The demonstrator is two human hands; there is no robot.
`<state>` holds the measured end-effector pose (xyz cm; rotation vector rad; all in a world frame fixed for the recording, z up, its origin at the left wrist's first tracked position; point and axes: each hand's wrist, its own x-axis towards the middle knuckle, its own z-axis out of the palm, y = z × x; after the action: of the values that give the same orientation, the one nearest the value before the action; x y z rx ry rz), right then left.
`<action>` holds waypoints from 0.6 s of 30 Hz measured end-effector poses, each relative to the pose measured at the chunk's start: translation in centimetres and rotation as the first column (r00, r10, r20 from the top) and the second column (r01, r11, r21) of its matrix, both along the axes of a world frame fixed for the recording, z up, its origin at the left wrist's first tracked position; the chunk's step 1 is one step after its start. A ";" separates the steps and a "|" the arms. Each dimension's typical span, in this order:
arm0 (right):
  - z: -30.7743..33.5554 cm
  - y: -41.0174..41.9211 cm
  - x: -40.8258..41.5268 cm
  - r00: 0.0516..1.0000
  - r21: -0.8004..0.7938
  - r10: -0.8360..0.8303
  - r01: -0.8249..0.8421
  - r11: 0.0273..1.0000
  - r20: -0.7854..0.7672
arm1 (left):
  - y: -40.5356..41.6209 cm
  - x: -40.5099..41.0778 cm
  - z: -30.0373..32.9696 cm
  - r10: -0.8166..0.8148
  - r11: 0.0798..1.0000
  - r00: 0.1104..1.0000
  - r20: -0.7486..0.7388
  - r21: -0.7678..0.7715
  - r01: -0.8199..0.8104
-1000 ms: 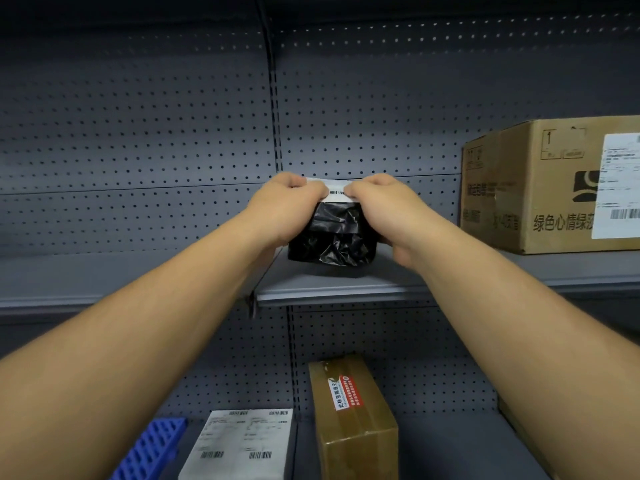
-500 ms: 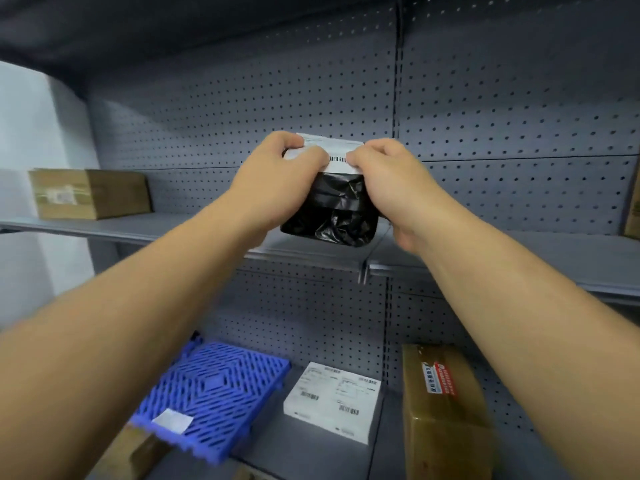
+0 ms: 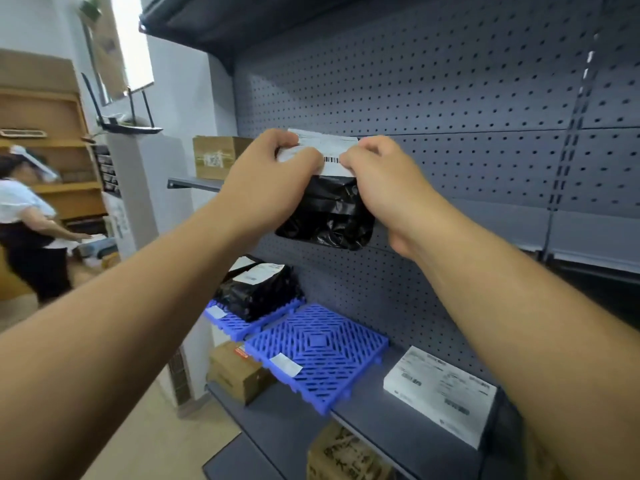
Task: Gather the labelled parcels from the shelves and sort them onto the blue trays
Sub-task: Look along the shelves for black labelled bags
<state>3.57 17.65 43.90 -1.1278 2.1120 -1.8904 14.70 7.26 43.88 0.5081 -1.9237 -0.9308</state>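
I hold a black plastic-wrapped parcel [image 3: 327, 216] with a white barcode label up in the air in front of the grey pegboard shelving. My left hand [image 3: 266, 174] grips its upper left edge and my right hand [image 3: 384, 181] grips its upper right edge. Below on the lower shelf lie two blue trays: the near blue tray [image 3: 318, 351] carries only a small white tag, and the far blue tray [image 3: 235, 323] bears a stack of black labelled parcels [image 3: 258, 289]. A white labelled parcel [image 3: 440, 393] lies on the shelf to the right of the near tray.
A brown box [image 3: 216, 155] stands on the upper shelf at the left. More cardboard boxes [image 3: 237, 372] sit on lower shelves under the trays. A person [image 3: 27, 220] stands at the far left by wooden shelving. Tan floor lies at the lower left.
The view has swung left along the shelving. The black parcel, lifted off the shelf, stays in both hands. The big brown box on the right has left view; both blue trays have come in.
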 end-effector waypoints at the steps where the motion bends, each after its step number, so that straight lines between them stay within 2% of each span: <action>1: -0.2 -1.5 0.6 1.000 0.015 0.025 -0.025 1.000 -0.004 | -1.2 0.8 -0.5 0.027 1.000 1.000 0.008 0.006 -0.027; 6: -2.0 -8.7 3.4 0.991 0.044 0.136 -0.136 0.990 0.001 | -7.0 4.6 -2.2 0.130 0.991 0.991 0.030 0.040 -0.131; 18: -7.5 -22.5 9.7 0.930 0.059 0.337 -0.348 0.936 0.148 | -18.2 12.5 -8.0 0.298 0.942 0.949 0.103 0.128 -0.309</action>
<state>13.25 -4.88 36.36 -1.2178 1.7670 -1.6515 27.17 -10.99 35.92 0.9136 -1.7917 -0.8587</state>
